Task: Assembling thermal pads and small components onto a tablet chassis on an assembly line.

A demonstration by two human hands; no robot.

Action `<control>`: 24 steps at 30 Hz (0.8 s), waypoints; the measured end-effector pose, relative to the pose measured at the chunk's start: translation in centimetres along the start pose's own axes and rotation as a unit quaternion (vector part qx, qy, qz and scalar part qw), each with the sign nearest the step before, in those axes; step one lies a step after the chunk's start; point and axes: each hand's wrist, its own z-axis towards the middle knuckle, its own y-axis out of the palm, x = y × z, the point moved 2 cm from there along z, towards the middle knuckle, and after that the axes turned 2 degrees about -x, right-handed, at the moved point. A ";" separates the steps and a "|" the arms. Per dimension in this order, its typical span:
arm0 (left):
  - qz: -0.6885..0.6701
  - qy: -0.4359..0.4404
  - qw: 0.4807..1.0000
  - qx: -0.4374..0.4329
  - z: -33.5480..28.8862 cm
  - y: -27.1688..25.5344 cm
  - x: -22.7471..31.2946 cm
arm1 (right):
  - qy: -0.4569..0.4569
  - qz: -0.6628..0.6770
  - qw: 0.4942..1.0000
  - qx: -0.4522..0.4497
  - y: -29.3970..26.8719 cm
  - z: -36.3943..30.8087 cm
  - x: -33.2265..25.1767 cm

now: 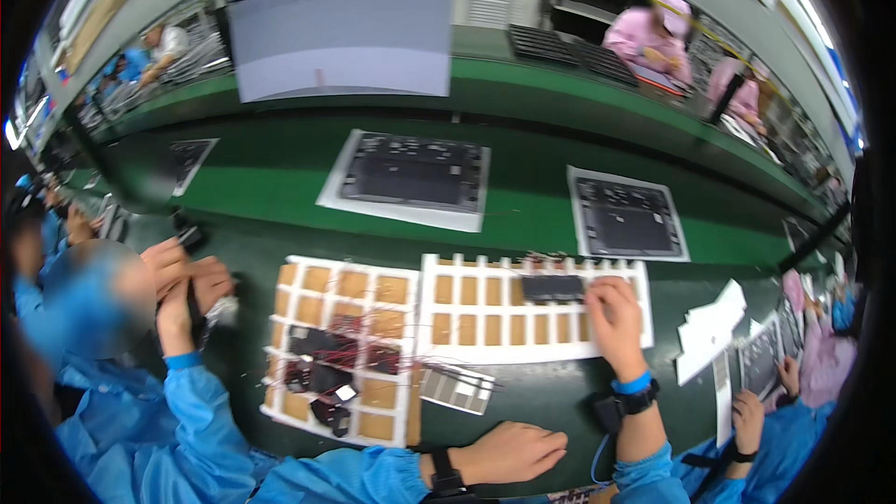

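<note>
My right hand (614, 315) is over the right part of a white divided tray (509, 352) with tan compartments. Its fingers are closed at the right end of a flat black rectangular part (551, 287), which lies across the upper compartments. Thin dark red wires show behind the part. Lower down, my left hand (509, 453) rests near the table's front edge, fingers stretched out and holding nothing. A second divided tray (411, 271) on the left holds several black pieces (329, 379) with tangled red wires.
A striped grey sheet (457, 389) lies between the trays and my left hand. Flat black panels (411, 173) (627, 215) on white sheets lie on the green belt (527, 177). White sheets (711, 331) are at right. Co-workers' hands (173, 285) (747, 422) are on both sides.
</note>
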 end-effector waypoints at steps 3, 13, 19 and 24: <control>-0.017 0.005 1.000 -0.012 0.1 -0.3 0.2 | 0.008 0.004 1.000 0.003 -0.4 -0.1 -0.3; -0.029 -0.009 0.999 -0.014 -0.4 0.0 0.3 | -0.022 -0.013 1.000 -0.016 -0.9 -0.3 -1.5; -0.003 0.004 1.000 -0.005 0.4 0.5 0.4 | -0.062 -0.029 0.997 0.036 -2.2 -0.3 -4.2; 0.028 -0.046 0.995 -0.085 0.5 1.0 0.0 | -0.240 0.102 0.950 -0.173 -0.6 1.6 -16.0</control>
